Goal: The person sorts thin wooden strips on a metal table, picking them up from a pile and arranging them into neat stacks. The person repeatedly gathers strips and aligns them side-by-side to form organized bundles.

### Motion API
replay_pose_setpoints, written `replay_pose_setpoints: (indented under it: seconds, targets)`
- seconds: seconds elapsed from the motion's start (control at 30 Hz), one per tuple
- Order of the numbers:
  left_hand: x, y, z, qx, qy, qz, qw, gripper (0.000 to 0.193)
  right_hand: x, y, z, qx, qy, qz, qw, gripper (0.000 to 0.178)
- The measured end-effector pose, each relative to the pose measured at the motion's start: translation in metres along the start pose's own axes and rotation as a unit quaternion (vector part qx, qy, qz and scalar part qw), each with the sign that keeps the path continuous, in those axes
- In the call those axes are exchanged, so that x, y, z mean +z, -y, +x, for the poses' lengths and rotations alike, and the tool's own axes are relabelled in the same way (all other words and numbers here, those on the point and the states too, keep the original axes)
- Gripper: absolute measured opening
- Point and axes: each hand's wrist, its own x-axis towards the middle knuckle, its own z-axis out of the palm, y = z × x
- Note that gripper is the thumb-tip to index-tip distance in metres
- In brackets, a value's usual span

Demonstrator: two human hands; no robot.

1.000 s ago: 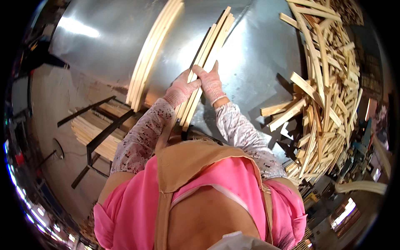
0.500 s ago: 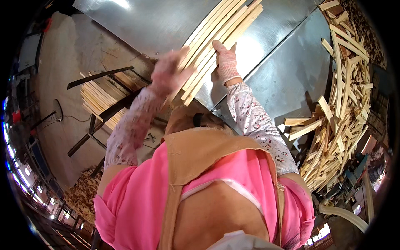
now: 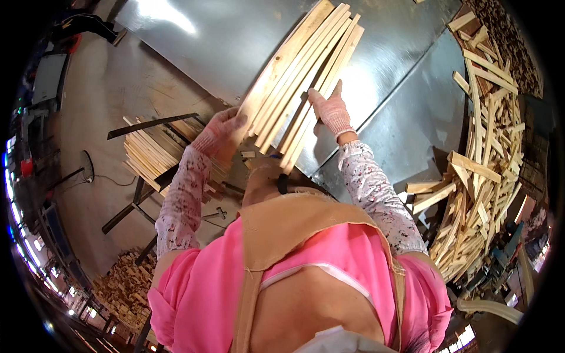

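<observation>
Across the near edge of the shiny metal table (image 3: 388,70) lies a loose bundle of pale wooden strips (image 3: 294,88), slanting from far right to near left, with the near ends reaching past that edge. The strips fan slightly: a wider board (image 3: 288,50) forms the left side, narrower ones run beside it, and a dark gap parts the right-hand pieces from the rest. At the near left of the bundle, the gloved left hand (image 3: 222,130) has its fingers bent and its thumb toward the wider board; whether it grips the wood firmly cannot be told. On the right side, the gloved right hand (image 3: 331,110) is spread, its thumb laid over the right-hand strips and its forefinger pointing far, not closed around them. Both forearms wear flower-patterned sleeves (image 3: 182,203), and a tan apron (image 3: 300,226) covers part of a pink top (image 3: 203,282). To the left, below the table, more strips (image 3: 150,154) are stacked by a dark metal frame (image 3: 138,130). Nearer on the left, a heap of small wood pieces (image 3: 126,288) sits on the floor (image 3: 88,129). Along the right, a large tangled pile of wood offcuts (image 3: 479,194) stretches from far to near.
</observation>
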Motion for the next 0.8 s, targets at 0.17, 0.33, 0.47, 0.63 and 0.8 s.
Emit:
replay_pose_setpoints:
  seconds: [0.17, 0.33, 0.47, 0.63, 0.8]
  targets:
    - [-0.074, -0.008, 0.065, -0.026, -0.007, 0.042, 0.999, 0.053, 0.003, 0.014, 0.005, -0.015, 0.084, -0.154, 0.984, 0.125]
    - [-0.102, -0.012, 0.103, 0.032, -0.189, 0.306, 0.933, 0.056, -0.013, -0.025, 0.004, -0.104, 0.045, -0.005, 0.994, 0.100]
    - [-0.098, -0.012, 0.113, 0.111, -0.175, 0.408, 0.889, 0.056, -0.058, -0.119, -0.002, -0.049, 0.014, 0.193, 0.980, 0.064]
    - [-0.026, -0.029, 0.141, 0.154, -0.140, 0.276, 0.938, 0.051, -0.102, -0.189, -0.044, 0.050, -0.071, 0.345, 0.935, 0.062]
    - [0.169, -0.053, 0.189, 0.181, 0.022, 0.162, 0.970, 0.039, -0.100, -0.135, -0.072, -0.074, 0.030, 0.359, 0.930, 0.053]
